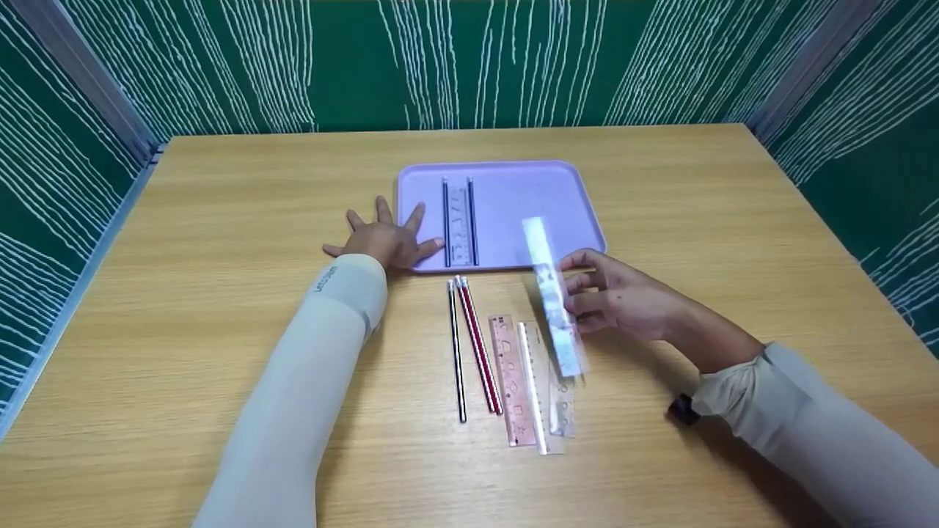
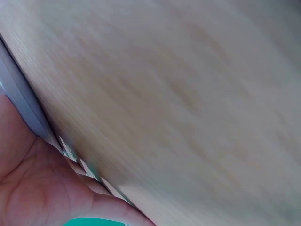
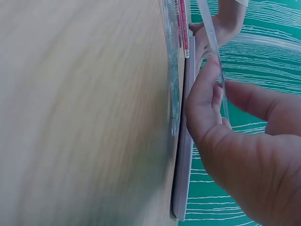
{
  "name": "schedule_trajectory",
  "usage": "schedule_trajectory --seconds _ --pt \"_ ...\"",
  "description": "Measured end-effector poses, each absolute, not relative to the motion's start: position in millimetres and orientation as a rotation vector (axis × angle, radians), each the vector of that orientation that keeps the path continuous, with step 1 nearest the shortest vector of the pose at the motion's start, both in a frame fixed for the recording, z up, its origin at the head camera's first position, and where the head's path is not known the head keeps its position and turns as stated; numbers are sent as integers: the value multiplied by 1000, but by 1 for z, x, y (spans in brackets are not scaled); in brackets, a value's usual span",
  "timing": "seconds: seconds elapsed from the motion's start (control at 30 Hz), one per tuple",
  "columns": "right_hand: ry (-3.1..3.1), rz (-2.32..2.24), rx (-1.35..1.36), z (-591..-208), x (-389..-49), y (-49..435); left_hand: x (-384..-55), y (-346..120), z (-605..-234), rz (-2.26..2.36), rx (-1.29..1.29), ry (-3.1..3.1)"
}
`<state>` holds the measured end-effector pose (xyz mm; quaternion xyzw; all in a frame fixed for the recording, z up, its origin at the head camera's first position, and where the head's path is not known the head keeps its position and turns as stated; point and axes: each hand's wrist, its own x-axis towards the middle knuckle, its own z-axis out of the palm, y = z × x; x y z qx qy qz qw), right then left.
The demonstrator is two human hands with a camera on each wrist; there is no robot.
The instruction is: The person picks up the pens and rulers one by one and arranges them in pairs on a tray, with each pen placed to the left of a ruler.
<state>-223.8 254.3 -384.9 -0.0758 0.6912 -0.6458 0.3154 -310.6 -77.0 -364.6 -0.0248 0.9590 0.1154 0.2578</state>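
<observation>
My right hand (image 1: 620, 297) pinches a clear ruler (image 1: 550, 293) by its edge, raised over the front right of the purple tray (image 1: 528, 246) and the table. In the right wrist view the ruler (image 3: 212, 37) shows edge-on between thumb and fingers. My left hand (image 1: 385, 242) lies with fingers spread at the tray's left front corner, thumb over its rim. In the left wrist view the palm (image 2: 42, 188) is beside the tray's edge (image 2: 21, 89). On the tray's left side a clear ruler (image 1: 460, 224) lies between two dark pencils (image 1: 446, 220).
In front of the tray lie a dark striped pencil (image 1: 456, 352), red pencils (image 1: 480, 345), a pink ruler (image 1: 511, 381), a clear ruler with a white strip (image 1: 539, 389) and another clear ruler (image 1: 563, 411). Green patterned walls (image 1: 352, 66) surround the wooden table (image 1: 257, 198).
</observation>
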Motion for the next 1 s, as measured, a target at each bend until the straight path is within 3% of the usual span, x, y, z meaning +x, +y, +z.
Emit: schedule_trajectory --seconds 1.0 --pt "1864 -1866 -85 -389 -266 217 -310 -76 -364 298 -63 2600"
